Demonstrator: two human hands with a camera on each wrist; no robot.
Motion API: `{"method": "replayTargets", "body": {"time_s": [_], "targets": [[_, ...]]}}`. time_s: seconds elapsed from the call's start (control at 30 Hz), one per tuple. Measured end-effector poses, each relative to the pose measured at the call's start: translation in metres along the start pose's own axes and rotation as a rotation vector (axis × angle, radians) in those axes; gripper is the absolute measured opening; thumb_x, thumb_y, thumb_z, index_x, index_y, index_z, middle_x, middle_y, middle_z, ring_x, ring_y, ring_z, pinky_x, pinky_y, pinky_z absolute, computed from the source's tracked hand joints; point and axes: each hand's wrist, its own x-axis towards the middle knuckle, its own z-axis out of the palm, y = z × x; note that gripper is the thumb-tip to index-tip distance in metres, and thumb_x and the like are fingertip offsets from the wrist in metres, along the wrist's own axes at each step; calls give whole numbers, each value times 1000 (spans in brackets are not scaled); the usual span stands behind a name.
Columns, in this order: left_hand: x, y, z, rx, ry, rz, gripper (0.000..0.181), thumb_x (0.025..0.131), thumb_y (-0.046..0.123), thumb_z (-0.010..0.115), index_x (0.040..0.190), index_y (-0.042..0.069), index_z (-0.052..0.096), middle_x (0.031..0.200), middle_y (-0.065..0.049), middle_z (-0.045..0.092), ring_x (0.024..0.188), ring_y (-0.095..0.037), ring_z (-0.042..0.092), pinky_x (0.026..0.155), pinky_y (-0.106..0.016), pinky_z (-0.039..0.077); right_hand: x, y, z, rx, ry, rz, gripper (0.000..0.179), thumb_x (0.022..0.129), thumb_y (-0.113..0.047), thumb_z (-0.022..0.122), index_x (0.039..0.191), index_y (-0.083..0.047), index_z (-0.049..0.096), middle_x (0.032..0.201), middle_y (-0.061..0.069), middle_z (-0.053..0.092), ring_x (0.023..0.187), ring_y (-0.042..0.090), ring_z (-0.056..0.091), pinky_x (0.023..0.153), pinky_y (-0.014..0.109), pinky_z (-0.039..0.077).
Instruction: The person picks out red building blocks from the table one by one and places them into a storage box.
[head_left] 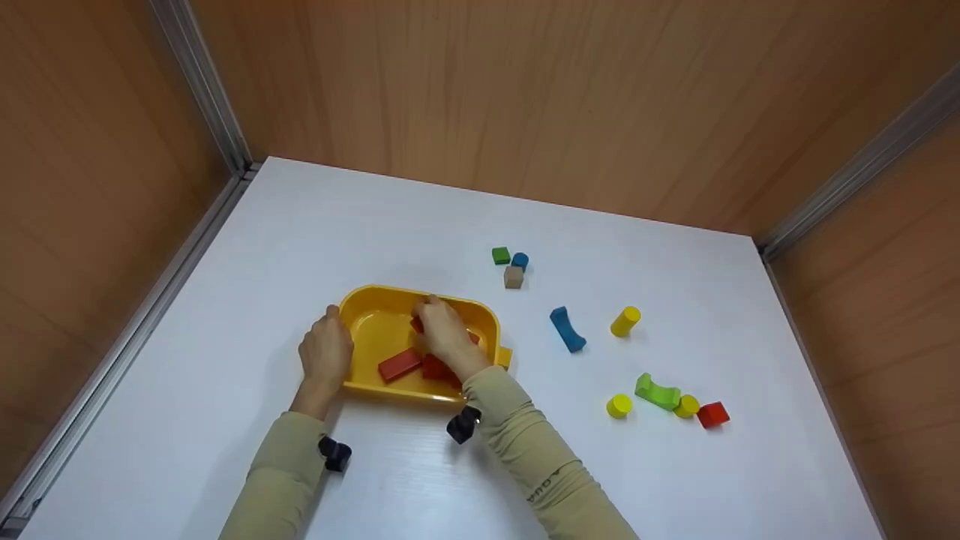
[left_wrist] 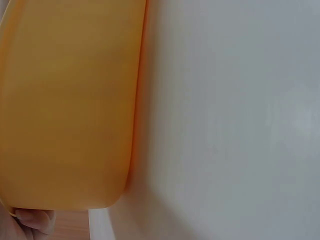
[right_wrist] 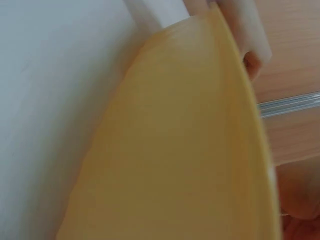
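A yellow plastic tray (head_left: 367, 386) stands on the white table with several red blocks in it. My left hand (head_left: 328, 351) grips the tray's left end at the rim; in the left wrist view its fingertips (left_wrist: 35, 220) show at the tray's corner. Inside the tray, my right hand (head_left: 448, 334) pinches a red block (head_left: 417, 324), partly hidden by the fingers. Below it lies a red rectangular block (head_left: 400, 365), with another red block (head_left: 435, 367) partly under the right hand. The tray's outer wall (right_wrist: 170, 125) fills much of the right wrist view.
Behind the tray sit a green cube (head_left: 501, 256), a blue cylinder (head_left: 520, 260) and a plain wooden cube (head_left: 514, 277). To the right are a blue curved block (head_left: 568, 330), several yellow cylinders (head_left: 625, 321), a green arch block (head_left: 657, 392) and a red cube (head_left: 713, 415). Wooden panels (head_left: 480, 97) enclose the table.
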Motion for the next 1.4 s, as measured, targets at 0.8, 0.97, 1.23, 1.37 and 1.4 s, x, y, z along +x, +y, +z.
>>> {"method": "replayTargets", "body": {"time_s": [0.8, 0.97, 1.23, 1.37, 1.4], "targets": [[-2, -3, -1, -15, 27, 27, 19, 89, 1, 38, 103, -9, 48, 72, -20, 56, 57, -29, 56, 47, -40, 46, 2, 2, 21, -256, 14, -141, 13, 84, -3, 54, 77, -7, 64, 78, 6, 56, 71, 18, 54, 63, 25, 45], [-2, -3, -1, 1, 13, 15, 20, 89, 1, 38, 104, -9, 47, 75, -22, 56, 60, -30, 57, 48, -41, 46, 2, 3, 21, -252, 10, -149, 14, 84, -3, 53, 76, -7, 64, 79, 6, 56, 71, 18, 55, 64, 25, 46], [0, -2, -1, 10, -19, -6, 22, 90, 1, 39, 107, -9, 46, 80, -23, 57, 67, -34, 59, 53, -43, 46, 5, 3, 20, -218, -59, -121, 14, 87, -3, 51, 80, -6, 63, 80, 5, 55, 70, 17, 52, 65, 24, 44], [1, -3, 0, 16, -17, -1, 21, 90, 1, 39, 106, -9, 46, 80, -23, 57, 67, -34, 59, 52, -43, 47, 7, 5, 19, -202, -96, -100, 13, 87, -3, 51, 82, -7, 62, 80, 4, 53, 70, 16, 48, 65, 23, 42], [1, -3, 0, 18, -16, 0, 20, 90, 1, 39, 106, -9, 46, 80, -23, 57, 67, -34, 59, 53, -43, 47, 7, 5, 19, -197, -102, -93, 13, 87, -4, 51, 82, -7, 62, 79, 4, 52, 70, 16, 48, 65, 23, 42]]}}
